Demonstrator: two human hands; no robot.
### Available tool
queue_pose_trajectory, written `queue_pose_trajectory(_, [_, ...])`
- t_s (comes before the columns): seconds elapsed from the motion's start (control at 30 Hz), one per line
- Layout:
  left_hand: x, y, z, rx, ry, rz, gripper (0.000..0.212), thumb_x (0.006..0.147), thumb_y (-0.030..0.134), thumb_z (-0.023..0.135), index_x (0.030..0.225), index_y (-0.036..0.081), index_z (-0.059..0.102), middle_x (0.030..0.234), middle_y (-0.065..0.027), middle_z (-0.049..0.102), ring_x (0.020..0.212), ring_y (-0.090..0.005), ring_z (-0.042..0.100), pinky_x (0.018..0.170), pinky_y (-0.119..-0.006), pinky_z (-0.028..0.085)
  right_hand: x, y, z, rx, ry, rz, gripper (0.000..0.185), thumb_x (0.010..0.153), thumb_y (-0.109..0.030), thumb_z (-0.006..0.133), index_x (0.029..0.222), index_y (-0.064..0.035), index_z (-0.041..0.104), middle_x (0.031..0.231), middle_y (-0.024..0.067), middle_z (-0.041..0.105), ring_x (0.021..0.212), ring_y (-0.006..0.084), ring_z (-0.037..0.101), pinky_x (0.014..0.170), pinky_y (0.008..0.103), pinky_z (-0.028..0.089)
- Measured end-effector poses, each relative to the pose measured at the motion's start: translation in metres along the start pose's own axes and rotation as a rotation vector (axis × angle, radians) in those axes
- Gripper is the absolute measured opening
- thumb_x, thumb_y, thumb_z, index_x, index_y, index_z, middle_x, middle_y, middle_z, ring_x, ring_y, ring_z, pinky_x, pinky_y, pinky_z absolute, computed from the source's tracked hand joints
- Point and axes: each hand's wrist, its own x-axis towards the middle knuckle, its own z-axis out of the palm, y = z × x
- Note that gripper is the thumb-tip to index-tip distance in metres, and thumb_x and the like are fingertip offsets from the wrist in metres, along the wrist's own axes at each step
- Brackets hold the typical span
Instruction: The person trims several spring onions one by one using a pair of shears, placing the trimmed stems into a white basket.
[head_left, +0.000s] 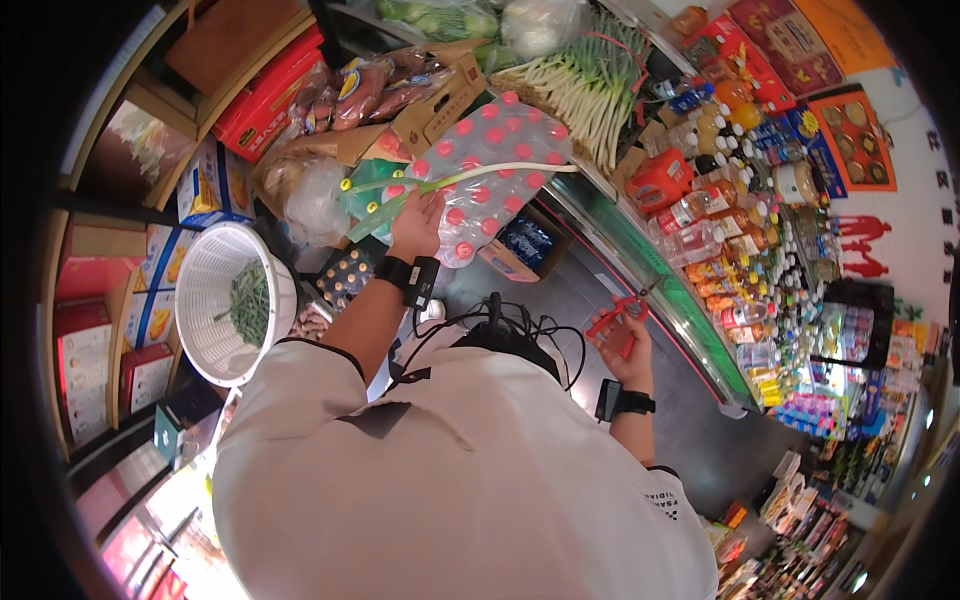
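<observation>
My left hand (417, 223) grips a long green onion (457, 177) near the middle, its green leaves pointing left and its white stalk reaching right. The onion lies across the top of shrink-wrapped bottles with red caps (495, 135). On the right, my right hand (628, 346) holds red-handled scissors (619, 321), their blades pointing away towards the glass-fronted case. A pile of green onions (581, 94) with white stalks lies beyond the bottles. Each wrist wears a black strap with a small device.
A white plastic basket (196, 300) with cut greens stands at the left, beside shelves of boxes. Bagged sausages or root vegetables (364, 97) fill a cardboard box ahead. Many drink bottles (720, 202) stand along the glass case (660, 289) at the right. An open carton (512, 264) sits on the floor.
</observation>
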Motion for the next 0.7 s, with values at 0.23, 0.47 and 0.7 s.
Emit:
queue_pose_trajectory(0.23, [-0.025,-0.017,0.013,0.202,0.175,0.024,0.035,0.098,0.033,0.052,0.108,0.000,0.050,0.114,-0.0156,0.059,0.104,-0.0280,0.060,0.089,-0.036,0.053,0.073,-0.055,-0.007,-0.077,-0.202,0.123,0.056,0.089,-0.020,0.056,0.142,-0.0126,0.041,0.115,0.0106,0.060,0.110,0.0293,0.058,0.091,0.0513,0.048])
queue_pose_trajectory(0.47, [-0.064,-0.116,0.081,0.431,0.295,0.185,0.018,0.094,0.026,0.055,0.084,0.010,0.053,0.065,0.0016,0.046,0.050,-0.0088,0.043,0.045,-0.023,0.035,0.116,-0.159,-0.084,-0.278,-0.306,0.144,0.055,0.096,-0.034,0.057,0.143,-0.0132,0.038,0.117,0.0082,0.059,0.111,0.0291,0.059,0.088,0.0507,0.050])
queue_pose_trajectory(0.7, [-0.002,-0.271,0.178,1.005,-0.202,-0.035,0.020,0.093,0.021,0.058,0.098,0.003,0.059,0.071,-0.0007,0.056,0.055,-0.0087,0.050,0.047,-0.023,0.038,0.095,-0.246,-0.142,-0.728,-0.019,-0.003,0.032,0.092,-0.018,0.064,0.117,-0.0004,0.057,0.087,0.0081,0.065,0.078,0.0183,0.066,0.065,0.0337,0.058])
